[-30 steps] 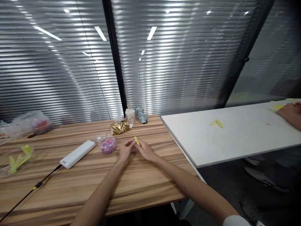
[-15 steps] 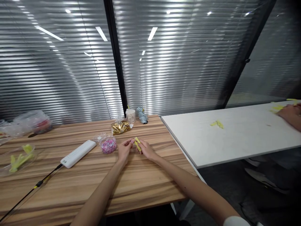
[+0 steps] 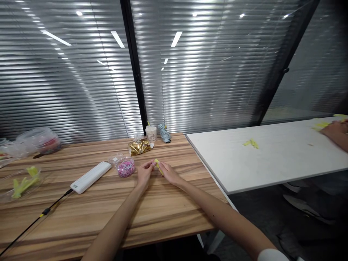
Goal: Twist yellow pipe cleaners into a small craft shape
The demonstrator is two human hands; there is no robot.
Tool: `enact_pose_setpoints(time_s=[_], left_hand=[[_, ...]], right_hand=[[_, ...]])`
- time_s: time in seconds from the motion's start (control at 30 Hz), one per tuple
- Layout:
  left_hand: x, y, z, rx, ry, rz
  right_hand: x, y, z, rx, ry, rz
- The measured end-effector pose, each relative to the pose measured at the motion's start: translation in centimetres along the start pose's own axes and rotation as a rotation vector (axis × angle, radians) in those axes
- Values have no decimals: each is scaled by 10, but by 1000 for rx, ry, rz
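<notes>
Both of my hands meet over the middle of the wooden table. My left hand and my right hand pinch the same small yellow-green strip between their fingertips, holding it just above the wood. A small clear tub of pink rubber bands stands open just left of my left hand, its lid lying beside it.
A white power strip with a black cable lies to the left. A gold foil packet, a small white cup and a grey bundle sit at the back. Clear bags and yellow-green pieces lie far left. Another person's hand rests on the white table.
The yellow-green strip has shifted slightly between my fingertips; my hands have stayed in nearly the same place.
</notes>
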State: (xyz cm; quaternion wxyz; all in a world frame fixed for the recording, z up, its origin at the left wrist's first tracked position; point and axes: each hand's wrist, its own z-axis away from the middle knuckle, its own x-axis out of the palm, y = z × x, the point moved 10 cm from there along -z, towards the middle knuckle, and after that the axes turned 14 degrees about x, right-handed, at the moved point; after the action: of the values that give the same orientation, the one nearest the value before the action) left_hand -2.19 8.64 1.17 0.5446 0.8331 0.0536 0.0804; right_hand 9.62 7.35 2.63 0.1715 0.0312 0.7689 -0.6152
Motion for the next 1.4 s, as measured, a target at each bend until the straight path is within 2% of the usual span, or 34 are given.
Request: enact_pose_setpoints(time_s=[0.2,0.57,0.83,1.1,1.3,1.4], left_hand=[[-1,-1,0,-6,-1,-2],[1,-1,1,-14,-32,13],[-3,4,0,10,-20,-79],[0,23,-2,113,-79,-178],[0,27,-4,165,-126,-246],[-4,28,-6,216,-105,-304]], right_hand=[[-1,-1,0,-9,19,49],[-5,5,-2,51,43,-18],[-4,-1,0,16,45,120],[1,25,-7,179,-12,-71],[5,28,-9,219,-96,-227],[5,26,-9,200,-108,-230]])
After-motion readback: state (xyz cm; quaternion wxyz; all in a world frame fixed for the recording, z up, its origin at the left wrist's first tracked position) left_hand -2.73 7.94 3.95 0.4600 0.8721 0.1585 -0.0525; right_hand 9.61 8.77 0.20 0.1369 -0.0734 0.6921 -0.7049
